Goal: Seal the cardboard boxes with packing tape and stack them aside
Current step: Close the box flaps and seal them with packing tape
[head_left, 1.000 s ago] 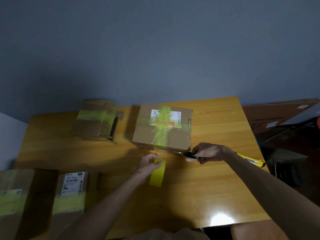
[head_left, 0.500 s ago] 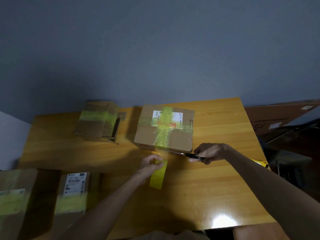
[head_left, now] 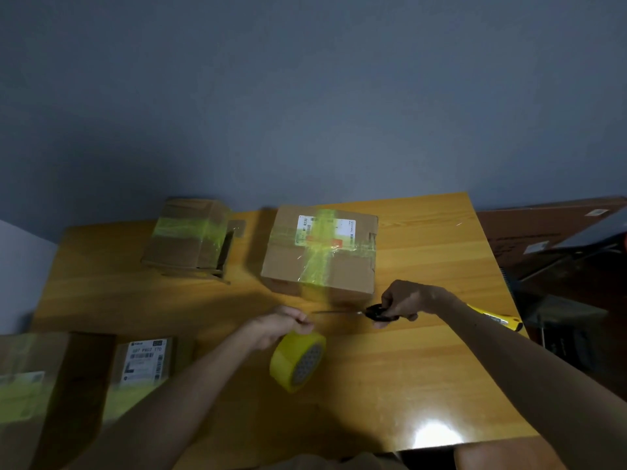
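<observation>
Surface: glossy yellow-brown wooden table [head_left: 424,368], filling the lower half of the frame below a grey-blue wall [head_left: 305,96].
Centre box: square brown cardboard box [head_left: 346,276], centre of the frame, flaps closed. Yellow-green tape strips cross on its top over a white shipping label, and one strip runs down the near face.
Left hand: left hand [head_left: 278,325], just below centre. Its fingers are curled, with thumb and fingertips pinching the upper rim of the tape roll.
Tape: roll of yellow packing tape [head_left: 288,357], directly below the left hand, tilted, with its open core facing lower right. Contact with the table cannot be determined.
Right hand: right hand [head_left: 403,300], right of centre, fingers curled around the scissor handles.
Scissors: black-handled scissors [head_left: 376,313], blades pointing left and showing as one thin line, just in front of the centre box's near face.
Far box: smaller brown cardboard box [head_left: 183,252], upper left of the table, banded with yellow-green tape, its right end flap standing open.
Near boxes: large taped cardboard box [head_left: 30,385] at the lower left edge, blurred. A small labelled cardboard box [head_left: 142,364] sits just beside it.
Knife: yellow utility knife [head_left: 498,320], at the right table edge, partly hidden behind the right forearm.
Background: flat brown cardboard carton [head_left: 543,225], right edge, beyond the table.
</observation>
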